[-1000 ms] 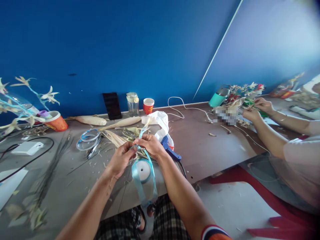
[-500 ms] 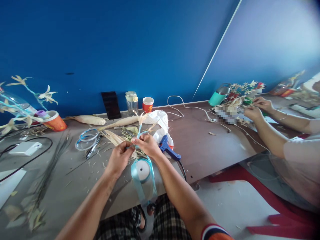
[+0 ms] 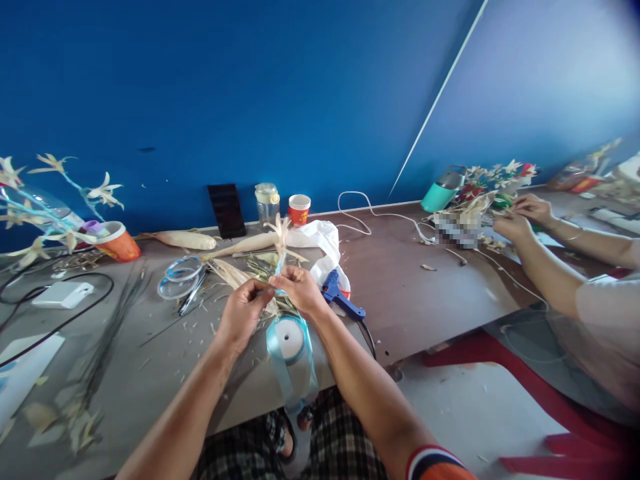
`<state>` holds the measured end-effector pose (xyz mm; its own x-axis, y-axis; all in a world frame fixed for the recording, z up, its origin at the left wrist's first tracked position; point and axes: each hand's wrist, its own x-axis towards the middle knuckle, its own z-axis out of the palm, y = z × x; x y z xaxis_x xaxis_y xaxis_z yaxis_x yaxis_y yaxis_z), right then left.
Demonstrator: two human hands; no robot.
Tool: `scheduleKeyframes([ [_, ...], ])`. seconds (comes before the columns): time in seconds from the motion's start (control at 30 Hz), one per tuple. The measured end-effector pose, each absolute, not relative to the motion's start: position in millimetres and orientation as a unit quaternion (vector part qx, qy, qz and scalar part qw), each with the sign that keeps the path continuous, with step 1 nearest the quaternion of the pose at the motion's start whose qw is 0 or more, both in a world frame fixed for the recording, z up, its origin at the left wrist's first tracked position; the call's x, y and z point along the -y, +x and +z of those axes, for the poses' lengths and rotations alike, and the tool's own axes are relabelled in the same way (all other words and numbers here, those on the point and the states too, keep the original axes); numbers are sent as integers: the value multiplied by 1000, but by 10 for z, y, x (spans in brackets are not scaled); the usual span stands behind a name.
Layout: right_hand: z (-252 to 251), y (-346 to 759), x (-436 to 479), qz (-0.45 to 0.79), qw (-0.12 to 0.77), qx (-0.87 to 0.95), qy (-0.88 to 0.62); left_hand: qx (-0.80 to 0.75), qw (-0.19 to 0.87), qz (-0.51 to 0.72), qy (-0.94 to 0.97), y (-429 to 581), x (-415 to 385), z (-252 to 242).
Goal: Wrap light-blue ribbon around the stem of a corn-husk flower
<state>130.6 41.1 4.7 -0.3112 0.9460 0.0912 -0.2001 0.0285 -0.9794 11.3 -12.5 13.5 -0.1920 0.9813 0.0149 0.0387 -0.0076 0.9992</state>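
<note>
My left hand (image 3: 246, 308) and my right hand (image 3: 299, 289) meet over the near part of the table, both closed with fingertips pinched together. A pale corn-husk flower (image 3: 281, 235) stands up from between them, its stem (image 3: 280, 261) wrapped in light blue ribbon. My right fingers are around the stem. My left fingertips pinch at its lower part, where the exact grip is hidden. Just below the hands lies a spool of light blue satin ribbon (image 3: 287, 337), with loose ribbon (image 3: 285, 381) hanging over the table edge towards my lap.
Right of my hands lies a blue glue gun (image 3: 342, 296) beside a white bag (image 3: 327, 241). Rings of tape (image 3: 179, 277), a pen (image 3: 191, 299), thin wires (image 3: 116, 327) and husks (image 3: 231, 275) lie left. A red cup (image 3: 299, 210) stands behind. A co-worker's hands (image 3: 520, 217) work at right.
The flower has turned in my hands: its side strands, spread to the right before, now show less, and the bloom stands more upright. The whole view has shifted slightly.
</note>
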Motion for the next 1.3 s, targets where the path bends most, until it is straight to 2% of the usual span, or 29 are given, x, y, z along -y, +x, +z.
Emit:
scheduleKeyframes([
  [0.13, 47, 1301, -403, 564, 478, 553, -383, -573, 359, 513, 528, 133, 147, 165],
  [0.23, 58, 1319, -401, 571, 461, 562, -383, -578, 346, 506, 539, 123, 154, 151],
  [0.53, 122, 1365, -397, 772, 470, 379, -200, -504, 539, 563, 371, 92, 131, 140],
  [0.67, 98, 1363, -415, 805, 460, 333, -173, -479, 594, 548, 343, 109, 142, 151],
  [0.77, 91, 1343, -422, 790, 499, 306, -180, -463, 612, 541, 344, 117, 142, 132],
  [0.93, 101, 1358, -470, 764, 549, 276, -196, -464, 602, 533, 373, 119, 150, 122],
  [1.3, 83, 1400, -536, 746, 551, 295, -231, -497, 534, 532, 431, 86, 109, 71],
])
